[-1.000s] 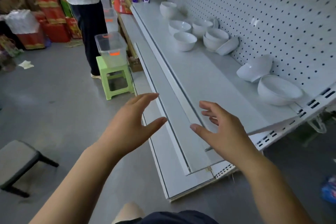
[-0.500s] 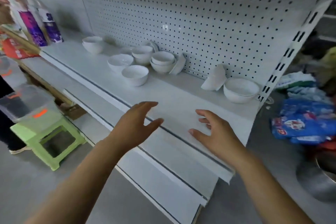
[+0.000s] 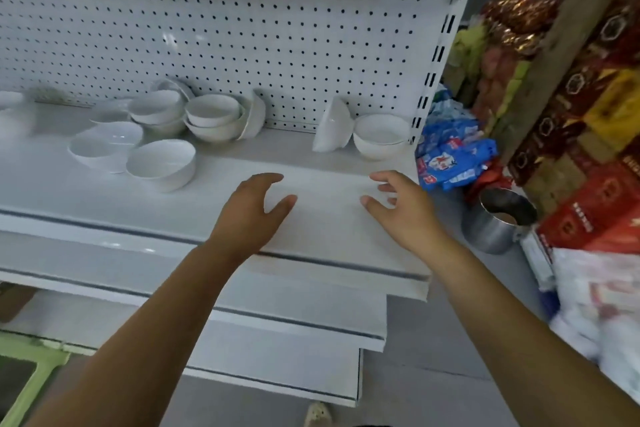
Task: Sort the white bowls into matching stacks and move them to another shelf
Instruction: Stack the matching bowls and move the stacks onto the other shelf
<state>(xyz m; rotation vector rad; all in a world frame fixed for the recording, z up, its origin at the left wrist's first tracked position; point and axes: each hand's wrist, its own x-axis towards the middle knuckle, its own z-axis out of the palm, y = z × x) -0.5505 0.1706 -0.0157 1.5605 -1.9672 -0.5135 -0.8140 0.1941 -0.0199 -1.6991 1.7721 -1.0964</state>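
Observation:
Several white bowls stand scattered on the white metal shelf (image 3: 104, 198). One upright bowl (image 3: 380, 136) sits at the far right, with a tipped bowl (image 3: 333, 130) leaning on the pegboard beside it. A nested pair (image 3: 213, 118) sits mid-shelf, and two loose bowls (image 3: 162, 163) (image 3: 104, 146) lie nearer the front left. My left hand (image 3: 247, 215) and my right hand (image 3: 401, 208) hover over the bare front of the shelf, fingers spread, holding nothing, short of the bowls.
Two lower white shelves (image 3: 277, 319) jut out below. To the right are blue packets (image 3: 450, 159), a steel pot (image 3: 498, 222), red boxes (image 3: 595, 201) and a white bag (image 3: 595, 308). A green stool (image 3: 27, 364) stands at the lower left.
The view has swung right and closer to the shelf. Both hands have moved forward over the shelf's front part, still empty and spread.

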